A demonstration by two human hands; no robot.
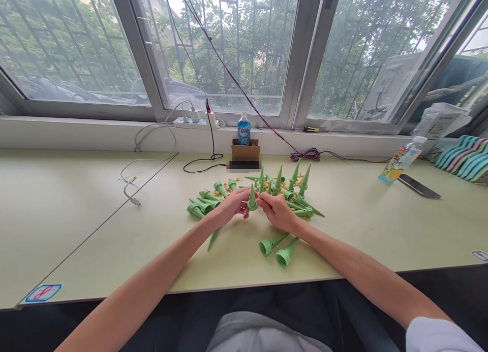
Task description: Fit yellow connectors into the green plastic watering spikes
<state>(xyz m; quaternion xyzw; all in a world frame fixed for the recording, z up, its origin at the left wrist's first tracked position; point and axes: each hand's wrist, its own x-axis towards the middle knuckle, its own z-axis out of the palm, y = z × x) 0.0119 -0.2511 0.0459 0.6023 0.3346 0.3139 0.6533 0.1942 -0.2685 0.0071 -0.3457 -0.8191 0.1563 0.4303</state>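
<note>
A green plastic watering spike [252, 199] stands point up in my left hand [235, 205], whose fingers are closed around its side. My right hand [277, 211] is pinched right beside that spike, thumb and fingers together. Whatever sits in the pinch is too small and covered to make out. Around both hands lies a pile of similar green spikes [304, 184], some upright and some on their sides, mixed with small yellow plastic pieces [301, 176]. Nearer the table edge, below my right hand, two loose spikes [284, 257] rest with their threaded open ends toward me.
Behind the pile, a small cardboard box [246, 152] holds a blue bottle [244, 130]. Cables [130, 189] trail over the table's left part. On the right are a tilted drink bottle [402, 161], a dark phone [419, 186] and stacked coloured hangers or pads [463, 159].
</note>
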